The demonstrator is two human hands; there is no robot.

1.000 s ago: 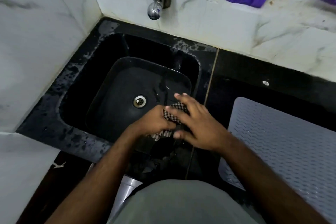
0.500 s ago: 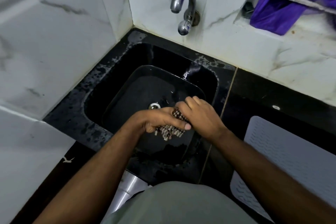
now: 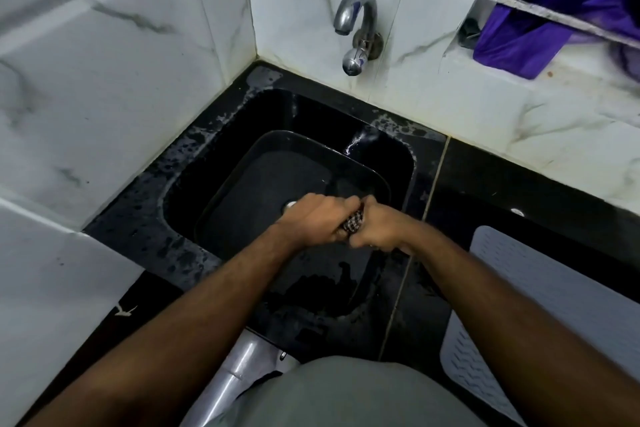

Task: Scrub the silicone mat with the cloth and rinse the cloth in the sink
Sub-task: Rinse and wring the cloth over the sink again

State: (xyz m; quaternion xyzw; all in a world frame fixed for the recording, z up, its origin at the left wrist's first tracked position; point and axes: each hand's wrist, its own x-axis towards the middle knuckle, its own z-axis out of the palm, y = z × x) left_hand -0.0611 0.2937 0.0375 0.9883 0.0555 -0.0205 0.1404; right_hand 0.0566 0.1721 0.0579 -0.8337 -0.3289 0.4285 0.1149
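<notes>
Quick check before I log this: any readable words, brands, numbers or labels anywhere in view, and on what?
None readable.
Tap: blue mark on the handle, too small to read.
Cloth, gripped by left hand and right hand: checked pattern, no text.
Silicone mat: ridges only.

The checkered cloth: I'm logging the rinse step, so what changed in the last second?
Right hand, laid open over the checkered cloth, closed its fingers round it; left hand kept gripping. Cloth now bunched tight between fists. Black sink, grey silicone mat unchanged.
</notes>
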